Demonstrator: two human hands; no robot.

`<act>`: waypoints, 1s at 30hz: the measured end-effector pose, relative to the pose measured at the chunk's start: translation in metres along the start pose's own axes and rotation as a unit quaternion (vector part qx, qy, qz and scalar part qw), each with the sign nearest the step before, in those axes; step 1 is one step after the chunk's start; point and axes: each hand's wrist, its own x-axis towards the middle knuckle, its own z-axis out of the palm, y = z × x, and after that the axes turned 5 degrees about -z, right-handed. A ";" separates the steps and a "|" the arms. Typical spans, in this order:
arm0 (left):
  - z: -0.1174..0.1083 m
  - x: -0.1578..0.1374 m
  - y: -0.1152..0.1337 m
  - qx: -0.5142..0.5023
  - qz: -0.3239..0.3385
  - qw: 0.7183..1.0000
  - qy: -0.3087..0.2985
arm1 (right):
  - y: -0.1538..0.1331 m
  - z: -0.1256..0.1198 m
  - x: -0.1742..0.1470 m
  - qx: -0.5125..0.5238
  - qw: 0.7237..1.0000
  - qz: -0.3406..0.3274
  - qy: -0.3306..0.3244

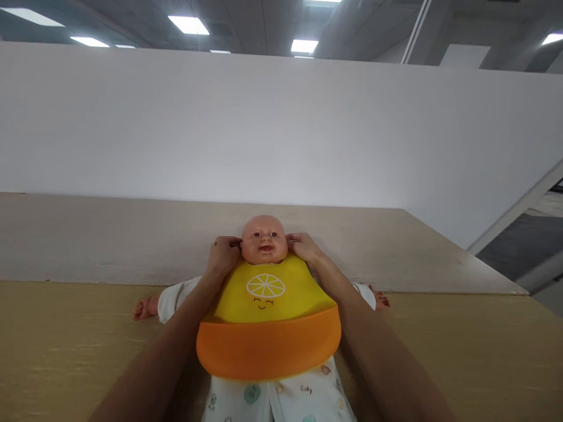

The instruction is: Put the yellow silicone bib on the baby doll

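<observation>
A baby doll (264, 231) lies on its back, head away from me, arms stretched out sideways. Over its chest spreads a yellow bib (237, 293) with a white citrus slice print and an orange catch pocket (268, 350). My left hand (224, 253) is curled at the left side of the doll's head, closed on the bib's neck band. On the other side, my right hand (303, 246) pinches the band's other end by the neck. Fingertips of both hands are partly hidden behind the head. White printed clothing (290, 395) shows below the pocket.
The doll rests on a wooden table (461, 346), with a paler board (109, 234) across its far side. A white partition (264, 129) rises directly behind. At the right, the table's edge slants toward a grey floor area (510, 240).
</observation>
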 end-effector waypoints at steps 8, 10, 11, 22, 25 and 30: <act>0.000 -0.001 0.000 0.056 0.009 0.998 -0.016 | 0.002 -0.001 0.001 0.011 1.000 0.022 -0.011; 0.000 -0.001 0.000 0.074 0.013 0.997 -0.022 | 0.004 -0.001 0.003 0.001 1.000 0.020 -0.013; 0.000 -0.001 0.000 0.082 0.014 0.996 -0.026 | 0.005 -0.001 0.004 -0.003 1.000 0.019 -0.014; 0.003 0.002 -0.008 0.056 0.006 0.997 -0.045 | 0.007 -0.001 0.004 -0.043 0.999 -0.004 0.005; 0.004 0.003 -0.009 0.048 0.002 0.998 -0.050 | 0.006 0.000 0.004 -0.039 0.999 -0.003 0.001; 0.005 0.006 -0.011 0.039 0.006 0.998 -0.058 | 0.008 -0.001 0.005 -0.044 0.999 -0.009 0.003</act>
